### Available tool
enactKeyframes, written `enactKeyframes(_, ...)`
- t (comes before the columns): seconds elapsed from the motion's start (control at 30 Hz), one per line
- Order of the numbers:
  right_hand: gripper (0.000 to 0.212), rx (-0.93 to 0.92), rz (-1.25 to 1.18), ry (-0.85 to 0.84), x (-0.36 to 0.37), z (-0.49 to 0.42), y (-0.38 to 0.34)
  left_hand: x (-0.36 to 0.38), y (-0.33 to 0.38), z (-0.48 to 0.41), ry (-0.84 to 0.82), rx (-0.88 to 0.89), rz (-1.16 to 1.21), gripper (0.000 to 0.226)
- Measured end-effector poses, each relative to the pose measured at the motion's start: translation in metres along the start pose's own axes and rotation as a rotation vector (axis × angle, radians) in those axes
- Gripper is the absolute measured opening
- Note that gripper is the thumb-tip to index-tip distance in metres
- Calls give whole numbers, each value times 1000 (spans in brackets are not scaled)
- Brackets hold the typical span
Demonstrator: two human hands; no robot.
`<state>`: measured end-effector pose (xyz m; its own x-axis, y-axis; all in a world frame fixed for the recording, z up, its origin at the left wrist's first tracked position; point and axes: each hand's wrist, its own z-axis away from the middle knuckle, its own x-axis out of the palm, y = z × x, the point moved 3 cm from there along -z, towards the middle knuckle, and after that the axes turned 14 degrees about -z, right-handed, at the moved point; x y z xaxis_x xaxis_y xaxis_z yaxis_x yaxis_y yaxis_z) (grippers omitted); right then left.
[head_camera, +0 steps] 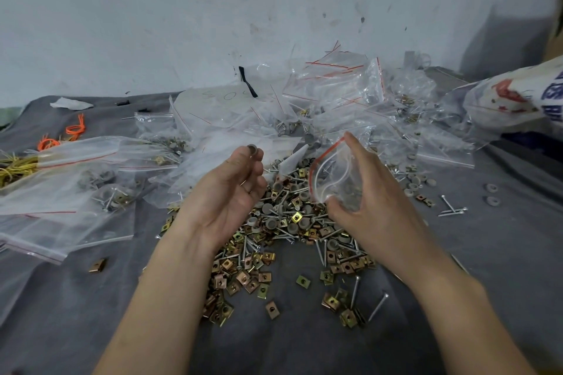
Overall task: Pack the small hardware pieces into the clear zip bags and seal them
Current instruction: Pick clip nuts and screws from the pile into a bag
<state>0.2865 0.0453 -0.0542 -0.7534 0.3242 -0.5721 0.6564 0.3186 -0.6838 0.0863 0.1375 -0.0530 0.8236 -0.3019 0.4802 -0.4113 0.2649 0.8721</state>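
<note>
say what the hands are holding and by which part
Left hand pinches a small grey ring at its fingertips. Right hand holds a clear zip bag by opposite edges near its red-striped mouth.

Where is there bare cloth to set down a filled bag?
Bare grey cloth lies near-left, below the stacked zip bags around a lone clip nut, and far right past the two washers. Crowded: the central hardware pile and the bag heap behind it.

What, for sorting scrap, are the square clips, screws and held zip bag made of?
Square clips: metal, yellowish iridescent plating, probably steel. Screws: bright silvery metal. Zip bag in right hand: thin clear glossy plastic, crinkled, red seal strip.
</note>
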Motion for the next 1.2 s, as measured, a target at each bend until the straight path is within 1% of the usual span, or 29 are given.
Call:
enactKeyframes(0.13, 89, -4, -3, 2, 1, 0, 0, -1, 0, 0, -10, 3, 56, 11)
enactKeyframes(0.27, 88, -3, -8, 12, 1, 0, 0, -2, -1, 0, 25, -2, 146, 32)
enactKeyframes(0.4, 89, 0, -4, 1, 1, 0, -1, -1, -2, -1, 72, 30, 42, 41)
enactKeyframes(0.57, 89, 4, -30, -9, 0, 1, -2, -2, -2, 0, 115, 51, -64, 41)
enactKeyframes(0.9, 88, 2, -26, -12, -1, 1, -2, 1, -4, 1, 133, 59, -145, 31)
enactKeyframes(1.0, 87, -4, -25, 0, -1, 2, -2, 3, -5, 3, 112, 60, -125, 35)
enactKeyframes(1.13, 87, -6, -23, 4, -1, 1, -3, 5, -4, 5, 93, 78, -80, 48)
enactKeyframes(1.2, 87, -8, -21, 2, -1, 1, -3, 5, -4, 5, 96, 88, -90, 47)
